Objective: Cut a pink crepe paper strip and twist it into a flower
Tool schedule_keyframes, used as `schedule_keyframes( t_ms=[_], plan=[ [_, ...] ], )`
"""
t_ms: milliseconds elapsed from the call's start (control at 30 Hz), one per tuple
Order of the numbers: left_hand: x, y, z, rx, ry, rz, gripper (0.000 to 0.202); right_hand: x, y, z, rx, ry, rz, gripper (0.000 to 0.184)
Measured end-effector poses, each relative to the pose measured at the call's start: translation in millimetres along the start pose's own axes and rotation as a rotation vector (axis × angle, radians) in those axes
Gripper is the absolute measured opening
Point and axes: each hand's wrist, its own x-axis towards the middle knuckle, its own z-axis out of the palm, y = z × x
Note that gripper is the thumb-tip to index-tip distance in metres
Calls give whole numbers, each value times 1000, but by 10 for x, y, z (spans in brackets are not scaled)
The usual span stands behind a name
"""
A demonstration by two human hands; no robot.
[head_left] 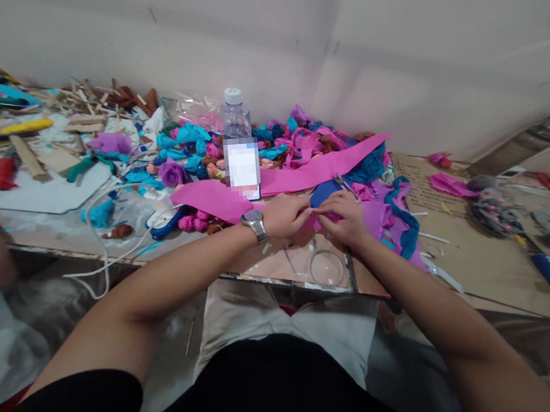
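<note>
My left hand, with a metal watch on its wrist, and my right hand meet at the near edge of a low table. Both pinch a piece of pink crepe paper between closed fingers. A long pink paper strip lies across the table just behind my hands. Purple and blue paper pieces lie to the right of my right hand.
A plastic water bottle and a phone stand behind the strip, among a heap of paper flowers. Wooden sticks clutter the far left. A white cable, a tape ring, scissors and cardboard lie nearby.
</note>
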Motion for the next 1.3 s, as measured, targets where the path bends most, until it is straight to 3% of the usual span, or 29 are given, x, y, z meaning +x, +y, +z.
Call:
schedule_keyframes(
  t_ms=[233, 433, 633, 1100, 1300],
  plan=[
    [-7, 7, 19, -13, 3, 19, 34, -20, 3, 3, 18, 9, -18, 9],
    [-19, 26, -8, 5, -31, 2, 21, -12, 3, -10, -14, 0, 51, 8],
    [-18, 21, -19, 8, -29, -22, 27, 3, 0, -30, -26, -2, 62, 11],
    [16, -69, 82, 38, -7, 80, 38, -29, 34, -29, -69, -14, 67, 8],
    [4, -25, -5, 37, 20, -11, 37, 2, -19, -51, -66, 0, 107, 8]
  ],
)
